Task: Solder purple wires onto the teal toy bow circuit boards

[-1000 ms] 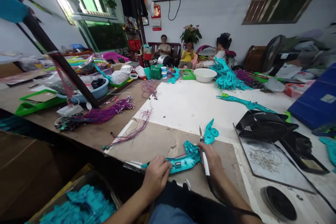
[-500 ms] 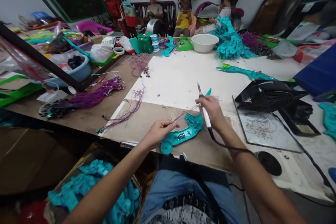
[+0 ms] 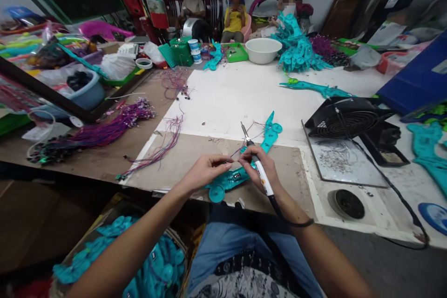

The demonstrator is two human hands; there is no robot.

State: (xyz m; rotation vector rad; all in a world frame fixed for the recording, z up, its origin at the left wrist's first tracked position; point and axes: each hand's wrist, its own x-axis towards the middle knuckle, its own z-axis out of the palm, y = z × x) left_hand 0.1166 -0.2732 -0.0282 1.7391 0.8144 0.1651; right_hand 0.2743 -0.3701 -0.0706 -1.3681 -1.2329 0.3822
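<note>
My right hand (image 3: 260, 167) is closed around a soldering iron (image 3: 262, 177), its metal tip pointing up and away from me. Close beside it, my left hand (image 3: 211, 170) pinches thin red and purple wires (image 3: 235, 151); their ends are hidden by the fingers. Under both hands a turquoise plastic part (image 3: 218, 192), long and curved with a round end, lies on the brown board near the table edge. A small black component (image 3: 237, 176) sits in its middle. Its far arm stretches beyond my right hand.
A black fan (image 3: 349, 118) stands on a metal plate (image 3: 331, 167) at the right, with a round tin (image 3: 347, 205) nearer me. Wire bundles (image 3: 104, 125) lie at the left. A box of turquoise parts (image 3: 160, 260) is below the edge. Three people sit at the back.
My right hand has moved left and down with the soldering iron, close to my left hand. More of the turquoise part's far arm now shows. The view has shifted slightly.
</note>
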